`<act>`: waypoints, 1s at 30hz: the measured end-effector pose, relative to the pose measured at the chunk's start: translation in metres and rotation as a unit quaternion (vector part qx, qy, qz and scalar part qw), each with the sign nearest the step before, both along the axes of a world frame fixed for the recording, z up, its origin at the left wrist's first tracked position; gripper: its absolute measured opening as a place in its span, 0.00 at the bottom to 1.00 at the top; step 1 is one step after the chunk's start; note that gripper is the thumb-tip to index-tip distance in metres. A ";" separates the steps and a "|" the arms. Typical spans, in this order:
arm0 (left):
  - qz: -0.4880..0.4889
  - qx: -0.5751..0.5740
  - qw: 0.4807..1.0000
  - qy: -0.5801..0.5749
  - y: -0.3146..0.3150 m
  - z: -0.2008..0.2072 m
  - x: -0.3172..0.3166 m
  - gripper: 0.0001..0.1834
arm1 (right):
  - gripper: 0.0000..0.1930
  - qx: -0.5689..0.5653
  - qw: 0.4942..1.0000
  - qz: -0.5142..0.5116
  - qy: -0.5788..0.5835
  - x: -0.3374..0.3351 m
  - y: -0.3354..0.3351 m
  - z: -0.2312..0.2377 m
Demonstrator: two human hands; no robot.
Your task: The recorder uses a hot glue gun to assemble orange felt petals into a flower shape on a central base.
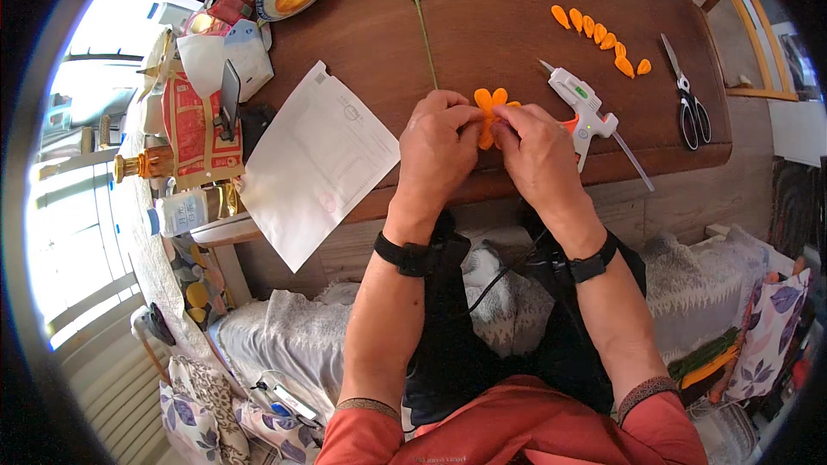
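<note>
An orange craft flower point(489, 101) with several rounded petals is held between my two hands, above the table's near edge. My left hand point(438, 146) pinches it from the left, fingers curled. On the other side my right hand point(543, 151) grips its petals between thumb and fingertips. Parts of the flower are hidden behind my fingers. Just right of my right hand lies a white glue gun point(581, 103) with a clear glue stick point(635, 164) poking out of its back. A green-wrapped stem point(420, 21) runs down the table to behind my left hand.
Several loose orange petals point(600, 33) lie in a curved row at the far right, with scissors point(686, 103) near the table's right edge. A white paper sheet point(323, 164) overhangs the near edge at left. Beyond it are a phone point(230, 95), a tissue box point(250, 60) and a plate point(269, 10).
</note>
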State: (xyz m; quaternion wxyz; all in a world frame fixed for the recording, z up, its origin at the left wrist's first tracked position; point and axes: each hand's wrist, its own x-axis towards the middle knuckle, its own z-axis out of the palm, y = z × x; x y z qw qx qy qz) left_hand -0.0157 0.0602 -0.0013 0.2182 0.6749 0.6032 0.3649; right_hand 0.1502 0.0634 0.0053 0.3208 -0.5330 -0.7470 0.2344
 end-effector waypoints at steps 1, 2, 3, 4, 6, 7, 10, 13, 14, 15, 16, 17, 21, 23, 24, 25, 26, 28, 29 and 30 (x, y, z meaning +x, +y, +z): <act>0.001 -0.007 1.000 0.003 0.000 -0.001 0.000 0.08 | 0.08 -0.005 1.000 0.003 -0.003 0.000 0.001 -0.001; 0.003 -0.013 1.000 0.005 0.000 -0.002 0.001 0.08 | 0.09 -0.010 1.000 0.006 -0.005 0.000 0.001 -0.001; 0.002 -0.013 1.000 0.005 0.001 -0.001 0.003 0.08 | 0.09 -0.010 1.000 0.005 -0.006 0.001 0.002 -0.001; 0.006 -0.020 1.000 -0.002 0.002 0.000 0.005 0.08 | 0.09 -0.014 1.000 0.011 -0.013 0.002 0.003 -0.002; 0.008 -0.028 1.000 -0.008 0.003 0.000 0.007 0.08 | 0.09 -0.017 1.000 0.016 -0.019 0.004 0.004 -0.003; 0.010 -0.025 1.000 -0.005 0.003 0.000 0.007 0.08 | 0.09 -0.011 0.999 0.018 -0.027 0.003 0.004 -0.005; 0.012 -0.021 1.000 0.002 0.003 -0.003 0.007 0.08 | 0.10 -0.008 0.999 0.020 -0.034 0.002 0.005 -0.005; 0.013 -0.022 1.000 0.001 0.004 -0.004 0.008 0.08 | 0.10 -0.014 0.999 0.015 -0.038 0.000 0.005 -0.004; 0.014 -0.025 1.000 -0.002 0.004 -0.003 0.009 0.08 | 0.10 -0.018 0.999 0.011 -0.041 0.000 0.005 -0.003; 0.014 -0.024 1.000 -0.001 0.004 -0.004 0.009 0.08 | 0.10 -0.017 0.999 0.011 -0.041 -0.001 0.005 -0.004; 0.014 -0.021 1.000 0.010 0.004 -0.004 0.009 0.08 | 0.10 -0.013 0.999 0.009 -0.043 -0.001 0.005 -0.005; 0.013 -0.017 1.000 0.021 0.004 -0.005 0.010 0.09 | 0.10 -0.009 0.999 0.008 -0.045 -0.001 0.005 -0.005; 0.012 -0.008 1.000 0.018 0.003 -0.006 0.011 0.09 | 0.10 -0.008 0.999 0.017 -0.047 -0.001 0.006 -0.004; 0.023 -0.023 0.999 0.022 0.001 -0.005 0.014 0.09 | 0.09 -0.012 0.998 0.008 -0.066 -0.001 0.006 -0.007; 0.025 -0.020 0.999 0.021 0.001 -0.005 0.014 0.09 | 0.09 -0.009 0.998 0.011 -0.066 -0.002 0.006 -0.006; 0.027 -0.012 0.999 0.016 0.000 -0.005 0.014 0.09 | 0.09 -0.008 0.998 0.014 -0.065 -0.003 0.006 -0.004; 0.028 -0.005 1.000 0.010 -0.001 -0.006 0.013 0.08 | 0.09 -0.007 0.998 0.018 -0.064 -0.004 0.006 -0.003; 0.031 0.006 0.999 -0.018 -0.002 -0.009 0.010 0.10 | 0.09 0.006 0.998 0.026 -0.063 0.001 0.008 -0.002; 0.031 0.014 0.998 -0.045 -0.002 -0.010 0.009 0.12 | 0.08 0.015 0.998 0.032 -0.060 0.004 0.009 -0.001; 0.030 0.015 0.998 -0.048 0.000 -0.009 0.008 0.12 | 0.08 0.017 0.997 0.031 -0.062 0.008 0.010 0.005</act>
